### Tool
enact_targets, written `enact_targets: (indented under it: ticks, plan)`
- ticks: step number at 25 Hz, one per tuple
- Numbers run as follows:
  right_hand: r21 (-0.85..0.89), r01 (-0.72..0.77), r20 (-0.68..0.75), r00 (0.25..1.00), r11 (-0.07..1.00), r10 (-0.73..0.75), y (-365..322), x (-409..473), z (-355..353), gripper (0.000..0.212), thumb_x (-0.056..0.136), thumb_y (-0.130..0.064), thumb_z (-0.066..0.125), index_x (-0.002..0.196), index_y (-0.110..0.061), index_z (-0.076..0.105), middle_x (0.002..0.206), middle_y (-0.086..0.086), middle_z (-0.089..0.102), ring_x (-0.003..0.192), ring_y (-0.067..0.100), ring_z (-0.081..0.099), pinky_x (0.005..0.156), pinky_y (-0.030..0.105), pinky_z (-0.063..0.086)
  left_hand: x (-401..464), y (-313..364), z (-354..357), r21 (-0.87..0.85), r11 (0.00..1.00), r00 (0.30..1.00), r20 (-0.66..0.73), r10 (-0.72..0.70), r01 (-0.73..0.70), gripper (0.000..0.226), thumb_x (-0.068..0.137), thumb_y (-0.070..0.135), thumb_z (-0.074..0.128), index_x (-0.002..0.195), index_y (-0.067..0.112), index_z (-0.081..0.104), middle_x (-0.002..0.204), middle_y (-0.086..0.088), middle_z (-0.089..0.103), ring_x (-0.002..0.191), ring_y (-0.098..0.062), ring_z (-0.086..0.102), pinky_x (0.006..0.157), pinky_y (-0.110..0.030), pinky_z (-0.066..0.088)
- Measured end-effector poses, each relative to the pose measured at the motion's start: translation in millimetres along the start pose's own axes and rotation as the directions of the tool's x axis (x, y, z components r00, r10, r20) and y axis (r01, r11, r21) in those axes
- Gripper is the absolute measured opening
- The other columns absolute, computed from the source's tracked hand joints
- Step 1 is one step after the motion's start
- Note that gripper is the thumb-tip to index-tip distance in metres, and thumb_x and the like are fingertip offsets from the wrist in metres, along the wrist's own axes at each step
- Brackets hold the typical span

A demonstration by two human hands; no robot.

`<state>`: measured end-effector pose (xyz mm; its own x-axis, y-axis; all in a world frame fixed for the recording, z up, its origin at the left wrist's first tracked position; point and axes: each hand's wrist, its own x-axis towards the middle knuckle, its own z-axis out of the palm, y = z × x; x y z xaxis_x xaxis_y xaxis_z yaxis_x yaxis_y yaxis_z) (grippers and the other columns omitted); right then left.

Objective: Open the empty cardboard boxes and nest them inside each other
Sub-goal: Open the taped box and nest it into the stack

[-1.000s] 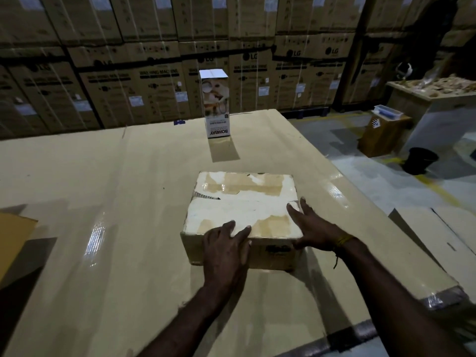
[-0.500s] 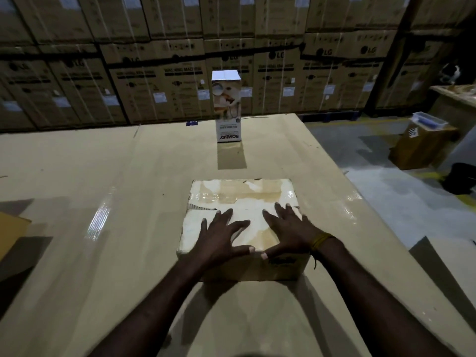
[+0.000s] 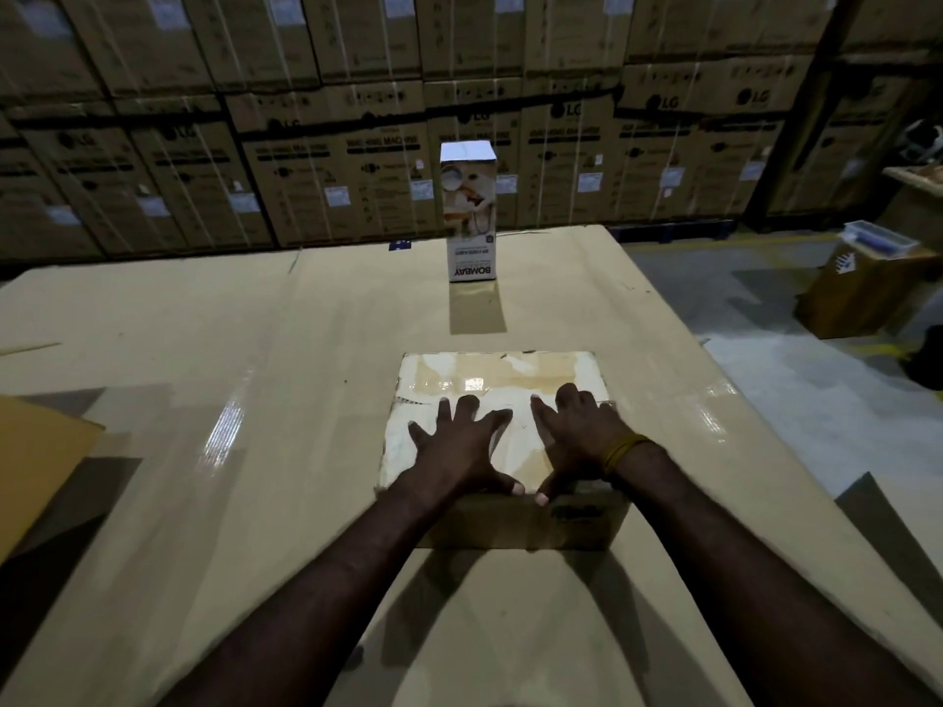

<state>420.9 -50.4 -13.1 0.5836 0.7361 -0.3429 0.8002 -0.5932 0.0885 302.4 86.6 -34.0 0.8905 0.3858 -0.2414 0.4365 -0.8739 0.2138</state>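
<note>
Both hands lie flat on the lid of a squat cardboard box that sits a little toward 2 o'clock from the middle of the view. At 9 o'clock on that lid, the left hand spreads its fingers wide and straight, pointing toward 12, with the thumb reaching along the near edge. At 3 o'clock on the lid, the right hand does the same, though its fingers look slightly more bent at the knuckles; its thumb tip nearly meets the left thumb at the 6 o'clock edge. Neither hand curls around anything. A yellow band circles the right wrist.

Pale patches and glossy brown tape cover the squat box's closed top. It rests on a broad tan cardboard surface that catches streaks of light.

Toward 12 o'clock, well apart from the squat box, a tall narrow printed carton stands upright with its flaps shut; the lettering near its base reads upside down. Behind it, across the whole 12 o'clock side, rises a wall of large stacked cartons bound with straps.

At 9 o'clock a yellowish cardboard sheet juts in from the frame edge. Toward 2 o'clock, down on the grey floor, sits a brown box with a clear plastic tray on top.
</note>
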Motion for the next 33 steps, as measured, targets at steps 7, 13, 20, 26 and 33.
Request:
enact_targets:
  ticks: [7,13,20,26,33]
  plan:
    - [0.075,-0.111,-0.478,0.868,0.991,0.133,-30,-48,26,0.135,0.049,-0.048,0.091,0.154,-0.015,0.013,0.146,0.02,0.026,0.136,0.04,0.026,0.109,0.053,0.033,-36,8,0,0.098,0.995,0.872,-0.484,0.079,-0.035,0.098,0.067,0.052,0.08,0.147,0.038,0.026,0.146,-0.002,0.027,0.137,-0.03,0.027,0.113,-0.06,0.017]
    - [0.18,-0.169,-0.741,0.625,0.969,0.246,-50,-88,41,0.089,0.052,-0.035,0.087,0.132,-0.021,0.05,0.12,0.012,0.047,0.109,0.035,0.046,0.109,0.055,0.031,-65,1,0,0.16,0.979,0.696,-0.689,0.201,-0.124,0.06,0.066,0.043,0.08,0.121,0.034,0.057,0.113,0.0,0.053,0.098,-0.024,0.053,0.085,-0.04,0.037]
    - [0.238,-0.187,-0.818,0.491,0.953,0.301,-64,-122,60,0.055,0.069,-0.033,0.079,0.118,-0.022,0.057,0.113,0.013,0.052,0.106,0.038,0.05,0.099,0.05,0.038,-105,4,7,0.097,0.964,0.678,-0.694,0.243,-0.246,0.038,0.075,0.034,0.077,0.11,0.033,0.061,0.098,0.009,0.069,0.086,-0.02,0.064,0.078,-0.036,0.042]
    - [0.246,-0.152,-0.885,0.367,0.957,0.286,-69,-136,62,0.024,0.076,-0.015,0.077,0.097,-0.023,0.066,0.095,0.004,0.057,0.086,0.03,0.055,0.072,0.039,0.042,-121,2,3,-0.081,0.939,0.706,-0.682,0.192,-0.334,0.015,0.074,0.018,0.072,0.085,0.029,0.067,0.08,0.007,0.068,0.065,-0.021,0.063,0.06,-0.029,0.035]
    - [0.246,-0.001,-0.86,0.46,0.969,0.219,-66,-139,115,0.038,0.08,-0.02,0.056,0.113,-0.028,0.073,0.109,0.003,0.069,0.097,0.029,0.063,0.08,0.037,0.045,-134,-4,50,-0.045,0.922,0.648,-0.725,0.234,-0.384,0.029,0.062,0.012,0.081,0.081,0.029,0.067,0.088,0.009,0.065,0.075,-0.017,0.06,0.065,-0.029,0.043]
